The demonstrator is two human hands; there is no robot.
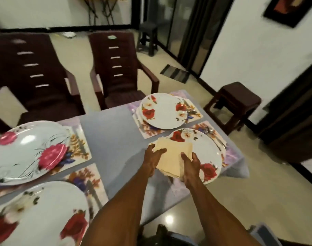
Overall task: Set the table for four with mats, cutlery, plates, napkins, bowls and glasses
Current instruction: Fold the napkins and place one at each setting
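A small stack of pale yellow napkins (174, 153) is held over the left part of the near right plate (208, 153). My left hand (152, 157) grips the stack's left edge, thumb on top. My right hand (190, 164) grips its right side. Floral plates lie on floral mats: far right plate (163, 110), far left plate (25, 150), near left plate (41, 215). Cutlery (212, 133) shows beside the near right plate on its mat (203, 126).
The table (112, 135) has a grey-lilac cloth. Two dark plastic chairs (116, 68) stand at the far side. A dark stool (238, 102) sits on the floor to the right of the table. A doormat (175, 73) lies by the glass door.
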